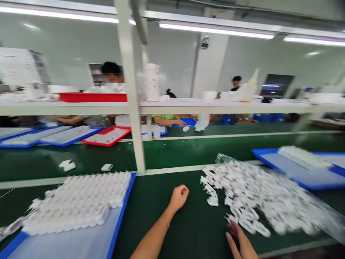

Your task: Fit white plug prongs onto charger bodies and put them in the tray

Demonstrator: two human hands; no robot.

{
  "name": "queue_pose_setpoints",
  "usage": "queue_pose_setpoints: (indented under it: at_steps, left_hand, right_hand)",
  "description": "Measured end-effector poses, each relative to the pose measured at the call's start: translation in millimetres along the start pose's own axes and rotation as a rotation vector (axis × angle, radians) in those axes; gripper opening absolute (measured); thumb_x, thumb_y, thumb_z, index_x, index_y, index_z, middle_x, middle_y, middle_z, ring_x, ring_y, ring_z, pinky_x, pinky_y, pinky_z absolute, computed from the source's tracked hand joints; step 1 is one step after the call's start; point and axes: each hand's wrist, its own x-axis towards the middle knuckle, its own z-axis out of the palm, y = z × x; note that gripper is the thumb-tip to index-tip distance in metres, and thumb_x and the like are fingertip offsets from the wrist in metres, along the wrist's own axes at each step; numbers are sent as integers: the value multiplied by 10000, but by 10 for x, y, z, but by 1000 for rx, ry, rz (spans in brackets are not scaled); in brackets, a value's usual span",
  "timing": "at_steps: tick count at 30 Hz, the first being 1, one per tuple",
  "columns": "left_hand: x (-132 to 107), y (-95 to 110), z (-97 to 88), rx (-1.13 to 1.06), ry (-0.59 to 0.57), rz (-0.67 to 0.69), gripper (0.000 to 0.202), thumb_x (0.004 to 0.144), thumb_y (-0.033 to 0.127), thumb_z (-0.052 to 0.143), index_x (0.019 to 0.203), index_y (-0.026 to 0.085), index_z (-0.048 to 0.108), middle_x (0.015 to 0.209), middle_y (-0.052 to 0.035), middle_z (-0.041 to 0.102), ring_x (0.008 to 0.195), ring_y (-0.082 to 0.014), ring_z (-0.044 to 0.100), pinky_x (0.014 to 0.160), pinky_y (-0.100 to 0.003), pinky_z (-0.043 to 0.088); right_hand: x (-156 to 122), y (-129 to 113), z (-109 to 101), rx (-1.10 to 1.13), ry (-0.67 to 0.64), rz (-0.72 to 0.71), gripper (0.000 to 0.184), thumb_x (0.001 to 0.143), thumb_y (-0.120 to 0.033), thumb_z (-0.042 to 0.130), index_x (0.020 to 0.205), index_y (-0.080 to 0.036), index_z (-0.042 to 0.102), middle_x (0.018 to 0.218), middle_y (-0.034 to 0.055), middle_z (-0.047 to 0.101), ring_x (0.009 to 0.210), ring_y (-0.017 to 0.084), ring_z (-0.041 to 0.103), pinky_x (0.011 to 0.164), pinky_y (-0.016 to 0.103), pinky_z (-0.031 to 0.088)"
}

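Note:
My left hand (178,196) is curled into a loose fist over the dark green table, with nothing visible in it. My right hand (238,238) lies near the bottom edge with fingers stretched out, its tips touching the near edge of a heap of small white parts (253,196) spread on clear plastic. To the left, a blue tray (120,219) holds several rows of white parts (81,201) packed together.
A white upright post (134,108) stands just beyond my left hand, under a shelf. Another blue tray (296,172) lies at the right. Loose white pieces (68,165) rest on the green belt. People work across the line beside red and blue trays (106,136).

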Motion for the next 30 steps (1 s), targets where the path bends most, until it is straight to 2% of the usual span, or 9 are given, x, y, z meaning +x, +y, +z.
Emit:
queue_pose_setpoints:
  at_steps: [3, 7, 12, 15, 18, 22, 24, 27, 30]
  left_hand:
    - [41, 24, -16, 20, -89, 46, 255, 783, 384, 495, 701, 155, 570, 578, 21, 447, 550, -113, 385, 542, -245, 286]
    - [-18, 76, -41, 4, -167, 78, 326, 794, 470, 484, 757, 157, 569, 588, 32, 421, 548, -108, 385, 532, -236, 279]
    - [-77, 158, -88, -16, -182, 114, 456, 741, 609, 503, 716, 159, 570, 558, 30, 401, 524, -111, 386, 511, -235, 286]
    - [-45, 151, -113, -40, -189, 138, 512, 722, 662, 498, 720, 159, 591, 546, 29, 394, 524, -118, 391, 506, -236, 302]
    - [-12, 76, -129, -56, -193, 130, 525, 729, 682, 487, 739, 172, 610, 562, 20, 410, 545, -130, 406, 519, -244, 329]
    - [27, -57, -100, -71, -185, 109, 512, 745, 693, 456, 728, 207, 615, 598, 0, 445, 570, -155, 426, 550, -278, 366]
    - [53, -118, -74, -85, -172, 114, 488, 748, 683, 464, 709, 217, 604, 630, -12, 464, 597, -169, 441, 577, -293, 372]
    - [60, -189, -49, -115, -169, 105, 483, 745, 683, 470, 709, 216, 586, 620, -9, 442, 585, -161, 421, 569, -290, 344]
    - [-19, -186, -24, -144, -148, 76, 532, 725, 709, 472, 730, 190, 587, 568, 14, 382, 537, -129, 362, 539, -270, 298]
  right_hand:
    - [-92, 82, -219, -83, -45, -3, 552, 858, -548, 402, 1274, -186, 426, 1119, 138, 601, 991, 273, 592, 852, 424, 495]
    - [159, -74, -292, -303, 86, -99, 342, 895, -350, 399, 1168, -168, 495, 1095, 129, 567, 1043, 270, 512, 910, 433, 424]
    - [583, -522, -26, -452, -21, -145, 344, 867, -133, 395, 1176, -193, 535, 1174, 109, 550, 1066, 251, 497, 900, 399, 427]
    - [782, -704, 156, -509, -18, -69, 248, 908, -242, 464, 1130, -184, 558, 1136, 83, 560, 1013, 238, 534, 853, 419, 454]
    - [898, -767, 264, -536, -5, -83, 248, 894, -300, 531, 1105, -173, 562, 1140, 65, 559, 981, 208, 555, 843, 402, 464]
    - [946, -714, 328, -645, -127, -129, 324, 764, 12, 482, 1001, -154, 627, 1086, 123, 616, 1030, 280, 547, 837, 418, 437]
    - [968, -668, 362, -702, -178, -139, 386, 699, 53, 457, 976, -146, 635, 1089, 147, 621, 1058, 311, 535, 841, 441, 417]
    - [1083, -628, 513, -520, -148, -196, 338, 711, 16, 438, 905, -192, 619, 960, 92, 651, 947, 263, 585, 799, 381, 419]
    - [1312, -652, 898, 43, -145, -183, 108, 804, -177, 462, 839, -208, 560, 787, 32, 634, 739, 195, 606, 675, 293, 446]
